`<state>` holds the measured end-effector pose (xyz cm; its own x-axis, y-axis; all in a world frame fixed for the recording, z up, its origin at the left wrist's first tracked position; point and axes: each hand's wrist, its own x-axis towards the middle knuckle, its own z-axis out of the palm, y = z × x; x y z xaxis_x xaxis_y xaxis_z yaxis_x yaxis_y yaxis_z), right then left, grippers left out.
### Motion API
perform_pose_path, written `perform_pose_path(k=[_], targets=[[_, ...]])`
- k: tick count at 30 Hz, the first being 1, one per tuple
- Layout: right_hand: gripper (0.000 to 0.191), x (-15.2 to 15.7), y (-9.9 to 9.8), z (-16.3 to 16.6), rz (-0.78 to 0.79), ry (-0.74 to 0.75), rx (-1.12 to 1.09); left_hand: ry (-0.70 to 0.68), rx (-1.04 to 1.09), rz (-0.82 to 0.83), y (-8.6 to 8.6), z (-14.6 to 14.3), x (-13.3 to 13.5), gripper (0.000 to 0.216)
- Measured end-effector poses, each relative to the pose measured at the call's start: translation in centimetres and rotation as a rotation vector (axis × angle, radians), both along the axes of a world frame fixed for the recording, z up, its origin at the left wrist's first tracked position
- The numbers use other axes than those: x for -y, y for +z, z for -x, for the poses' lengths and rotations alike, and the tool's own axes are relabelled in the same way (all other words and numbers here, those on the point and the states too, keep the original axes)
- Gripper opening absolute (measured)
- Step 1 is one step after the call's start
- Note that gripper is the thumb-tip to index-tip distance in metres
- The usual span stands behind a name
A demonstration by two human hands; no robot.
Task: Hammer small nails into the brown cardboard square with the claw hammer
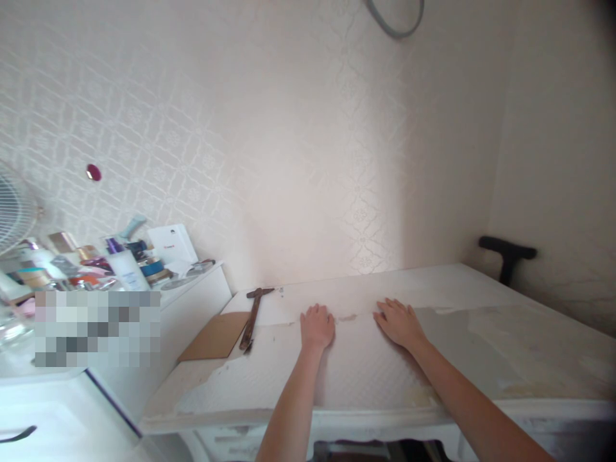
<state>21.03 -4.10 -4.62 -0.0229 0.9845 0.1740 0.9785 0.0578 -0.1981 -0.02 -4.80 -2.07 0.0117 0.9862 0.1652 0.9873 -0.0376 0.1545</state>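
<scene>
Both of my hands rest palm down on a white, worn tabletop [356, 378] with peeling, stained patches. My left hand [317, 326] lies near the middle, its fingers slightly curled and pointing toward the wall, holding nothing. To its right, my right hand [398, 323] lies with fingers spread, also holding nothing. A hammer [253, 317] with a dark, worn wooden handle lies left of my left hand, apart from it. Beside the hammer is a flat brown board [216, 336], its right edge close to the handle.
On the left, a white cabinet [192, 308] carries several bottles [128, 266], jars and a white box [172, 244]. A fan [14, 205] stands at the far left. Behind the table's right end is a black T-shaped handle [507, 251]. A patterned wall [308, 160] borders the back.
</scene>
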Motion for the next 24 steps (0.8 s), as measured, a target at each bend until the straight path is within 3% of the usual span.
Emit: perform_pose_path(k=[24], targets=[[0.052,-0.19,-0.25,-0.11,-0.002,0.003,-0.009,-0.001,-0.009,0.009,-0.11,0.1,-0.09,0.044]])
